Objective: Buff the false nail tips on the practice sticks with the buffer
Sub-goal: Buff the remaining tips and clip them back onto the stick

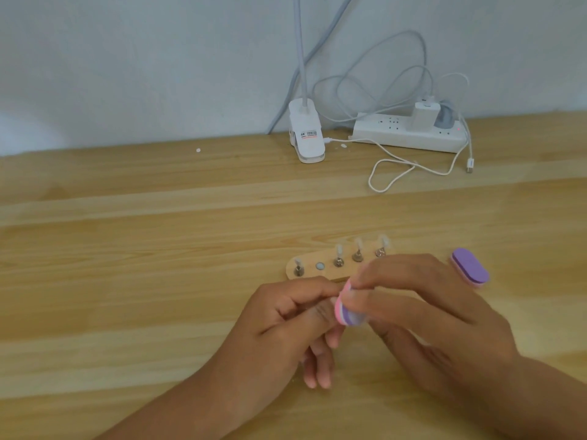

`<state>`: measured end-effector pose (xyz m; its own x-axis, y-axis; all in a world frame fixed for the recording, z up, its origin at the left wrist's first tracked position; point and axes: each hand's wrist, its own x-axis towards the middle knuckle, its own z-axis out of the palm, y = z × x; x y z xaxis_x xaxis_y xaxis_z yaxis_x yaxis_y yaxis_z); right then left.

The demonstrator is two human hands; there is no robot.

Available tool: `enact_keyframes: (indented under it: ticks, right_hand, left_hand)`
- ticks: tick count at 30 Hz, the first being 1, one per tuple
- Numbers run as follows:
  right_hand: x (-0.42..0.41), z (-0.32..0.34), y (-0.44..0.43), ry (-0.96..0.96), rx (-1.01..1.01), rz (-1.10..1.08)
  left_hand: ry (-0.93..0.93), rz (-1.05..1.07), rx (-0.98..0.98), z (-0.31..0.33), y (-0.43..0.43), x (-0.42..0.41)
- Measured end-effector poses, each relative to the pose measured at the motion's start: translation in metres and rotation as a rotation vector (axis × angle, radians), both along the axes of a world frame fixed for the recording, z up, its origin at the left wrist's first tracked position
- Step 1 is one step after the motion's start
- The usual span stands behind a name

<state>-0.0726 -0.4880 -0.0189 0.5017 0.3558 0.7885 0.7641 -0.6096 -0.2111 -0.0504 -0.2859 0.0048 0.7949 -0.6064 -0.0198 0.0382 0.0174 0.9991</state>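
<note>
Buffer between left hand and right hand — above table

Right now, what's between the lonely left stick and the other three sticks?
An empty round socket in the wooden stand, shown in the head view.

You have a pale wooden table across the lower two thirds of the frame, its planks running left to right, with a plain grey-white wall behind it. At upper centre a white clip lamp base sits at the back of the table, its gooseneck rising out of the top of the frame. Just right of it a white power strip lies by the wall, with a white charger and a grey plug in it. White cables loop against the wall. One cable trails onto the table and ends in a loose USB plug. A small white speck lies left of the lamp base.
</note>
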Motion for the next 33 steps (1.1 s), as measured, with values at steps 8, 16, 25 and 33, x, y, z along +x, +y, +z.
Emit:
enact_keyframes:
  ticks: [8,16,25,33]
  right_hand:
    - [-0.001,-0.004,-0.002,-0.043,-0.136,0.039]
    - [-0.001,0.002,-0.004,-0.036,-0.157,0.048]
    - [0.002,0.004,-0.001,0.008,-0.044,0.042]
    - [0.003,0.0,-0.001,-0.005,-0.052,0.037]
  left_hand:
    - [-0.002,-0.021,0.03,-0.001,0.0,0.001]
    - [0.026,-0.11,0.026,0.001,0.003,0.005]
    - [0.145,-0.163,-0.046,0.001,0.008,0.011]
    - [0.182,-0.166,-0.061,0.004,0.007,0.012]
